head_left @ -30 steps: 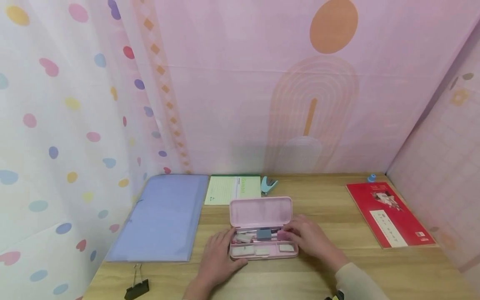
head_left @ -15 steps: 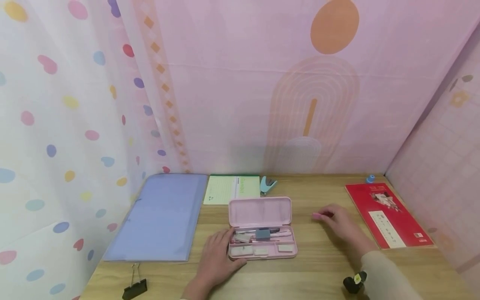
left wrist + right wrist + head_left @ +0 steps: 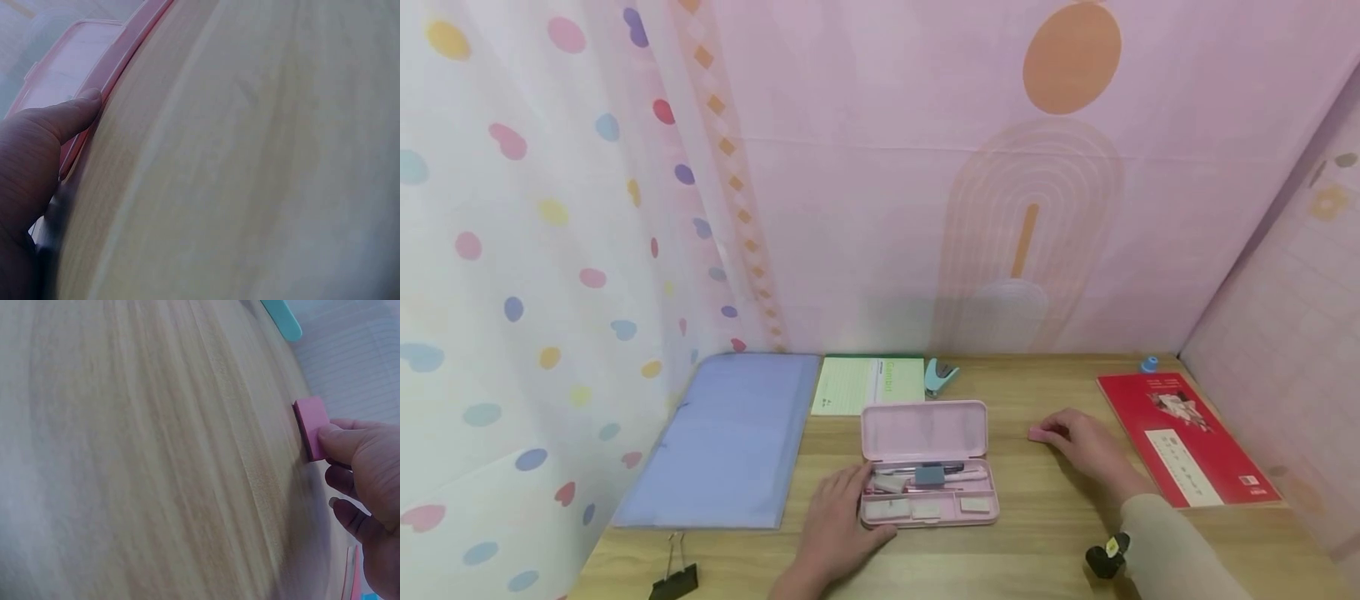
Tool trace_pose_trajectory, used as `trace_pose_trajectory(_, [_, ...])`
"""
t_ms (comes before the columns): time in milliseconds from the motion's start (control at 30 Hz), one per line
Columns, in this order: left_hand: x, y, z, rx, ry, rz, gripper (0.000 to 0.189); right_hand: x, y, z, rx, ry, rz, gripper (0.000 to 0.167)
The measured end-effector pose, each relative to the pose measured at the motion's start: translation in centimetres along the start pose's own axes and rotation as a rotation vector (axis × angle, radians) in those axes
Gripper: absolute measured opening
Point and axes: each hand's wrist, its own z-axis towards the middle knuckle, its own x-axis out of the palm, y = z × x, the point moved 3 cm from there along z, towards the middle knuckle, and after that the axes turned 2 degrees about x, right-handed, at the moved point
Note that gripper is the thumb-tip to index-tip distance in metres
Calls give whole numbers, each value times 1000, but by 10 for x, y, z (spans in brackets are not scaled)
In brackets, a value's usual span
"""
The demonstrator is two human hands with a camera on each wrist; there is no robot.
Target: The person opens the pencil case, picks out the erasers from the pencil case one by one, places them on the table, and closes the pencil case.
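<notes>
A pink pencil case [image 3: 925, 429] lies open on the wooden table, its lid tipped back. Pens, a blue-grey block [image 3: 929, 476] and several pale blocks fill its compartments. My left hand [image 3: 838, 525] holds the case's left end, thumb against the front edge and fingers along the left side; in the left wrist view the thumb [image 3: 69, 115] touches the pink wall. Right of the case, my right hand [image 3: 1086, 446] pinches a pink eraser [image 3: 312, 428] between thumb and index finger. It is at the tabletop; whether it bears on the wood is hard to tell.
A blue folder [image 3: 722, 442] lies left, with a black binder clip [image 3: 674, 582] in front. Behind the case are a green notepad [image 3: 868, 386] and a light-blue stapler [image 3: 939, 377]. On the right, a red booklet [image 3: 1187, 442] lies before a small blue object [image 3: 1148, 364].
My right hand has taken the pink eraser out of the case's right end and carried it right to the tabletop, holding there since half a second ago. The left hand has stayed put.
</notes>
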Motion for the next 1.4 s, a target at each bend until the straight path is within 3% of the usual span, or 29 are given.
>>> trace_pose_trajectory(167, [-2, -1, 0, 0, -8, -11, 102, -2, 3, 0, -36, -32, -11, 19])
trace_pose_trajectory(400, [-2, -1, -1, 1, -15, -12, 101, 1, 0, 2, -13, -20, -10, 24])
trace_pose_trajectory(933, [0, -1, -2, 13, -21, -9, 102, 5, 1, -5, -47, -64, -26, 35])
trace_pose_trajectory(1067, [0, -1, -2, 11, -14, -12, 103, 1, 17, -18, -84, -84, -23, 37])
trace_pose_trajectory(1167, [1, -1, -2, 9, -11, -14, 103, 4, 37, -27, -161, -110, -42, 36])
trace_pose_trajectory(1300, [1, 0, -2, 12, -10, -3, 103, 16, 66, -35, -262, -143, -37, 35])
trace_pose_trajectory(1400, [2, -1, -1, 13, -8, 0, 103, 29, 87, -39, -272, -115, -6, 36])
